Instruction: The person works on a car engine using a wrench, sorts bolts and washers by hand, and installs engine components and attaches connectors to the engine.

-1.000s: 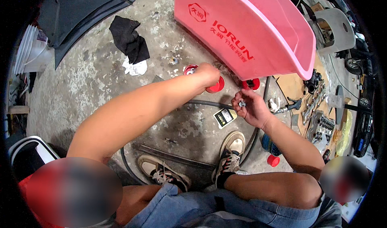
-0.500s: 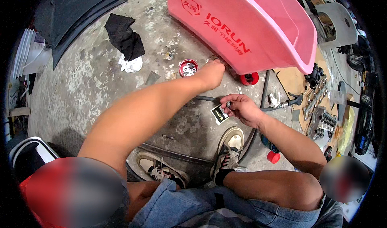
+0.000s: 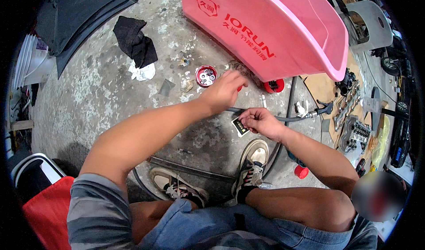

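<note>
My left hand hovers palm down over the concrete floor, fingers bent. A small red thing shows in the gap by its fingertips; what it is stays largely hidden. Left of that hand a red-rimmed round dish holds several small metal ring-like parts. My right hand is closed in a pinch, its thumb against its fingers; anything between them is too small to name. Just beneath it a small black-and-white card or packet lies on the floor. Behind both hands runs a dark hose.
A large pink tub stands ahead. Beside its lower edge sits a red round container. Engine parts lie on cardboard to the right. A black cloth and white rag lie left. A red cap is near my right shoe.
My left hand has drawn back from beside the tub, toward me and slightly left, baring the red thing by its fingers. My right hand's fingers have closed tighter around where a small metallic piece showed.
</note>
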A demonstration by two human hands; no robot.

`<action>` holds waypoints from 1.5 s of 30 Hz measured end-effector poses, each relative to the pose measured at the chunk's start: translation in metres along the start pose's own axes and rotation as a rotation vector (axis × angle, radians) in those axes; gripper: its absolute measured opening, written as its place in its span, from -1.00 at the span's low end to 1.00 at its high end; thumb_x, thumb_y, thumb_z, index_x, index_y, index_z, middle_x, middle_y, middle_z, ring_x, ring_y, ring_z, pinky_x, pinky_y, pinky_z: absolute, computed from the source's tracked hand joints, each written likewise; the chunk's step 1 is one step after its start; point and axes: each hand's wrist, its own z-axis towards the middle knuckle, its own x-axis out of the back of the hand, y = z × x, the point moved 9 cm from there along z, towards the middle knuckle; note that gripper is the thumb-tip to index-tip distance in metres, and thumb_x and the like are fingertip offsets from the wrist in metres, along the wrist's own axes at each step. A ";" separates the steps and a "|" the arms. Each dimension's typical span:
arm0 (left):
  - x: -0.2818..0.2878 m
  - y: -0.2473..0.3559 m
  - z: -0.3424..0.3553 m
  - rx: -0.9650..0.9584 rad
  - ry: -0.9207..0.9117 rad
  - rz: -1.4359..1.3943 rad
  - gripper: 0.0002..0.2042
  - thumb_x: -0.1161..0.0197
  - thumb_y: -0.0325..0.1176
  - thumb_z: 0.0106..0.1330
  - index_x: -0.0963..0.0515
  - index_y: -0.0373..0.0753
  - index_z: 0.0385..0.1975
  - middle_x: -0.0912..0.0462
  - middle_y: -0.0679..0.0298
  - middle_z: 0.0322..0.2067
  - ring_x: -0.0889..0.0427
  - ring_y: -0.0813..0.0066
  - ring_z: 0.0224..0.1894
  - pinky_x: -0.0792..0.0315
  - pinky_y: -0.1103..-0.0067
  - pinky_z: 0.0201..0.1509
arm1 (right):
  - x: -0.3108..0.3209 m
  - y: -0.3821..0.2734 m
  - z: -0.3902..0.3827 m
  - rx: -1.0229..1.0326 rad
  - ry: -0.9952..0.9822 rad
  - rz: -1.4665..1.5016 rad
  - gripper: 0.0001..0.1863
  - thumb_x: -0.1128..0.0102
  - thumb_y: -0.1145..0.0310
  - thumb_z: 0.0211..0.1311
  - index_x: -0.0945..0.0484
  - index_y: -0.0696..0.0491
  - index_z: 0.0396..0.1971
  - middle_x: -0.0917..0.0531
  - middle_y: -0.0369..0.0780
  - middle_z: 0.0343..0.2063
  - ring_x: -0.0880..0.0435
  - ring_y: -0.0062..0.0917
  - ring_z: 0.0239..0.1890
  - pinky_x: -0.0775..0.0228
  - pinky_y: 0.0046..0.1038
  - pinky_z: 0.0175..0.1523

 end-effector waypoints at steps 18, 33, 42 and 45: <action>-0.046 0.013 -0.110 0.034 -0.633 0.030 -0.80 -0.08 -0.45 0.19 -0.37 -0.27 -0.19 -0.41 0.07 -0.20 -0.56 0.07 -0.24 -0.48 0.30 -0.17 | 0.008 -0.040 -0.003 0.238 0.214 -0.499 -0.87 -0.22 0.43 0.18 -0.56 0.16 -0.32 -0.63 -0.27 -0.41 -0.52 -0.66 -0.32 -0.37 -0.55 -0.16; 0.128 0.122 -0.033 -0.019 0.137 -0.177 -0.66 -0.21 -0.57 0.19 -0.30 -0.33 -0.06 -0.58 0.10 -0.27 -0.66 0.27 -0.22 -0.54 0.49 -0.14 | -0.057 -0.193 -0.081 0.808 0.336 -0.200 -0.84 -0.21 0.51 0.18 -0.56 0.21 -0.24 -0.62 -0.21 -0.28 -0.55 -0.59 -0.20 -0.38 -0.55 -0.06; 0.131 0.130 -0.036 -0.133 0.161 -0.284 -0.53 -0.20 -0.70 0.13 -0.13 -0.28 -0.03 -0.50 0.06 -0.22 -0.55 0.30 -0.12 -0.46 0.42 0.01 | -0.069 -0.207 -0.102 1.004 0.349 -0.325 -0.85 -0.18 0.55 0.15 -0.55 0.20 -0.25 -0.62 -0.18 -0.30 -0.57 -0.52 -0.20 -0.38 -0.51 -0.06; 0.134 0.137 -0.033 -0.145 0.133 -0.217 -0.54 -0.19 -0.72 0.13 -0.14 -0.30 -0.04 -0.49 0.06 -0.20 -0.55 0.30 -0.12 -0.46 0.42 0.00 | -0.065 -0.201 -0.100 0.933 0.396 -0.343 -0.86 -0.18 0.55 0.14 -0.54 0.21 -0.27 -0.61 -0.17 -0.30 -0.57 -0.49 -0.20 -0.38 -0.50 -0.06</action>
